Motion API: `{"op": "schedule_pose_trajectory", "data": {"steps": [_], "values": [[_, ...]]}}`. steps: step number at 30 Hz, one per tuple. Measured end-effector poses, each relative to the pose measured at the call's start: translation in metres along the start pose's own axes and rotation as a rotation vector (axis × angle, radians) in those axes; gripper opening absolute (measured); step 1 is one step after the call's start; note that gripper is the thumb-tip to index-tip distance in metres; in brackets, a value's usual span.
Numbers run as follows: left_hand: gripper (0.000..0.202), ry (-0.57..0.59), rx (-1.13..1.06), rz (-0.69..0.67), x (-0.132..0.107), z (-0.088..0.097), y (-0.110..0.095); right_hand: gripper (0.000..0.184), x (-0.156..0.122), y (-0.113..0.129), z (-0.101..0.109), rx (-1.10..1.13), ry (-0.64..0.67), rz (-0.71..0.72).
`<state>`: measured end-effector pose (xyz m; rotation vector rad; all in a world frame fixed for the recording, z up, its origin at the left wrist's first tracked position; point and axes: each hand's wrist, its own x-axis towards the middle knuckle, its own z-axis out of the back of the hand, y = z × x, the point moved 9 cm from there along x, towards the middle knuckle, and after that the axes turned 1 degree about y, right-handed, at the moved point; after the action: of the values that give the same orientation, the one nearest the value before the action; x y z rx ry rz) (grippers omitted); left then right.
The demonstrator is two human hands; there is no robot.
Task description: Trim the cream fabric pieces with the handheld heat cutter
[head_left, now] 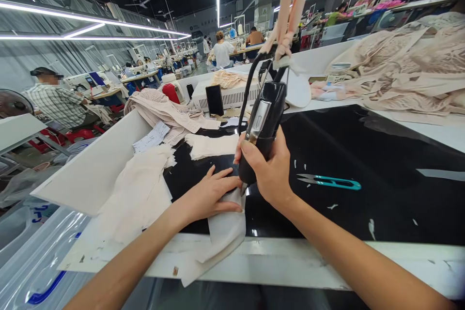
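My right hand [269, 169] grips a black hand-held electric tool [264, 116] with a silver lever on its side. A cord and knotted pink fabric strips run up from its top. Its tip points down at the edge of a pale fabric piece [228, 227], which hangs over the table's front edge. My left hand [210, 193] lies flat on that piece, fingers spread, close to the tip. Whether the tip touches the cloth I cannot tell. Right of my hands lie teal thread snips [330, 182].
Pale fabric pieces [136, 189] are stacked on the left, with a written paper slip [151, 136] behind. A phone [214, 100] leans at the back. Beige garments [410, 63] are heaped at the right. Small scraps dot the black tabletop [392, 155]. Other people sit at sewing machines beyond.
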<state>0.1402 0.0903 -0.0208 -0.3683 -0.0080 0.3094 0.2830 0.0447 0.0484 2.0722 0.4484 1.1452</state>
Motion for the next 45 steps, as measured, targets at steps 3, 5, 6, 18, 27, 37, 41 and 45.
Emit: {"op": "schedule_pose_trajectory", "data": {"steps": [3,5,6,18,27,37,41,45], "values": [[0.039,0.011,-0.017,0.002,0.0,0.001,0.0,0.038,-0.002,-0.003,-0.004,0.005,0.007,-0.018],[0.04,0.009,-0.03,-0.004,0.001,0.002,-0.001,0.037,-0.003,-0.003,-0.006,0.016,0.007,-0.021],[0.041,0.004,-0.031,-0.015,0.001,0.003,-0.002,0.037,-0.003,-0.003,-0.008,0.022,0.006,-0.019],[0.03,0.015,0.02,-0.012,0.001,0.008,-0.001,0.038,0.001,0.002,-0.005,0.031,-0.003,0.005],[0.027,0.106,-0.065,0.044,0.002,0.006,-0.002,0.042,0.007,0.004,0.008,0.073,-0.021,0.003],[0.028,0.136,-0.089,0.095,0.004,0.006,-0.004,0.036,0.004,0.005,0.007,0.024,-0.018,0.003],[0.032,0.152,-0.11,0.105,0.005,0.006,-0.004,0.041,-0.002,0.004,0.008,0.07,-0.016,-0.048],[0.032,0.144,-0.093,0.108,0.005,0.005,-0.002,0.038,-0.008,0.007,0.006,0.058,-0.006,-0.044]]}}
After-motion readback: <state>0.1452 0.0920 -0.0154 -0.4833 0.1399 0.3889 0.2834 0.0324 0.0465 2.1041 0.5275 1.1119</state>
